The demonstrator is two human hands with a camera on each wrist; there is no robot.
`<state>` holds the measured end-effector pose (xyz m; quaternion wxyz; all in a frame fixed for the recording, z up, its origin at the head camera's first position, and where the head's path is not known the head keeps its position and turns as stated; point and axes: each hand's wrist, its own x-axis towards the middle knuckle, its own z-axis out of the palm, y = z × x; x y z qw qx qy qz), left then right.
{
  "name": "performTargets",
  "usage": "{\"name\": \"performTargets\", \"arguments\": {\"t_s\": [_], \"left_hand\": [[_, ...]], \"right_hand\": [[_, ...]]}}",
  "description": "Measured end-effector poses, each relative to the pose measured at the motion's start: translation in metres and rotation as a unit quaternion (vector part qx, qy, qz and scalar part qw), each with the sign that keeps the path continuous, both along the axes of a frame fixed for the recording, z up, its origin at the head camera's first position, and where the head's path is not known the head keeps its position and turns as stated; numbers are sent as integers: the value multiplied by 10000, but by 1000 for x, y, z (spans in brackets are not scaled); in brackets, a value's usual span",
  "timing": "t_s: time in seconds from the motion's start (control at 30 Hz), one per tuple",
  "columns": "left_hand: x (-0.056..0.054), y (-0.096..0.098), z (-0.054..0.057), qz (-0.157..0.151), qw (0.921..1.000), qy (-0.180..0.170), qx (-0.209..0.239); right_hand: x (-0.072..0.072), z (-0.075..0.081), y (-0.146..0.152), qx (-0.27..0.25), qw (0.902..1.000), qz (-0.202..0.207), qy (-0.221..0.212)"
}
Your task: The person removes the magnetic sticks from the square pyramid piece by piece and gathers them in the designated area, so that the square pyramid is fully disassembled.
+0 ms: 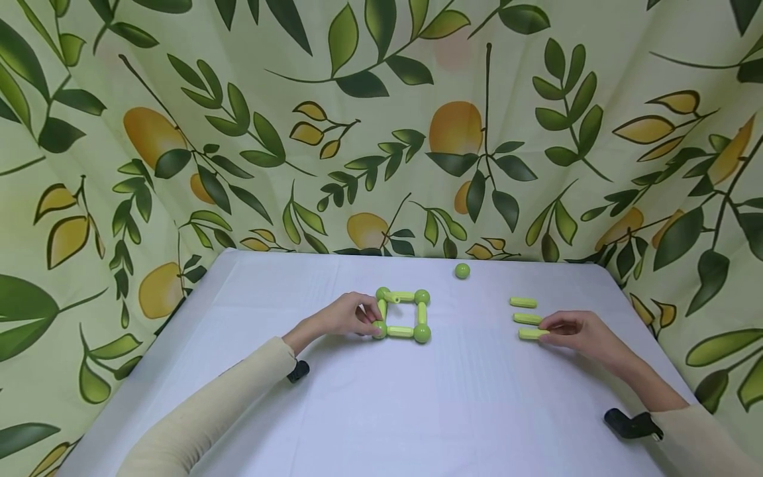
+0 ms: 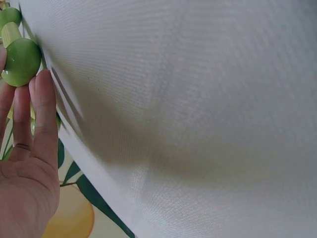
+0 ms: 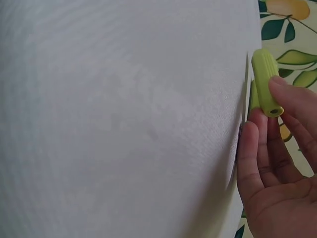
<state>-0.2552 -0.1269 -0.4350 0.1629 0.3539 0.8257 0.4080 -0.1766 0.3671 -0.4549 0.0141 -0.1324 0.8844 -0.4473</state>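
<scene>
A square frame of light green rods point(image 1: 401, 332) with green balls at its corners lies on the table. My left hand point(image 1: 352, 313) grips the frame's near left ball point(image 1: 379, 330), thumb and fingers around it; the left wrist view shows this ball point(image 2: 22, 62) at the fingertips. From the far left corner ball point(image 1: 382, 293) a short rod point(image 1: 394, 299) sticks up, its hollow end towards me. Over on the right, my right hand point(image 1: 581, 332) pinches a ribbed green rod point(image 3: 266, 82) between thumb and fingers. Two similar rods lie just beyond it, the nearer one point(image 1: 527, 318) close to the fingertips.
A loose green ball point(image 1: 461, 270) sits near the table's back edge. The farthest loose rod point(image 1: 523, 303) lies at the right. White cloth covers the table point(image 1: 381, 404), and a leaf-and-fruit patterned curtain point(image 1: 381, 146) hangs behind and at the sides.
</scene>
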Motion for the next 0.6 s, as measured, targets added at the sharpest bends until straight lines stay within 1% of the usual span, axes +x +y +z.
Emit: {"name": "performTargets", "arguments": {"t_s": [0.23, 0.33, 0.5, 0.53, 0.6], "left_hand": [[2, 0, 2, -10, 10000, -31, 66], [1, -1, 1, -23, 10000, -30, 72], [1, -1, 0, -22, 10000, 34, 57], [4, 1, 4, -8, 10000, 32, 56], [3, 1, 3, 7, 10000, 21, 59]], "right_hand": [[-3, -3, -2, 456, 9989, -84, 108], [-3, -3, -5, 544, 9983, -128, 164], [-4, -3, -7, 479, 9987, -153, 68], [-4, -4, -7, 454, 9988, -164, 48], [-4, -5, -6, 449, 9988, -179, 23]]}}
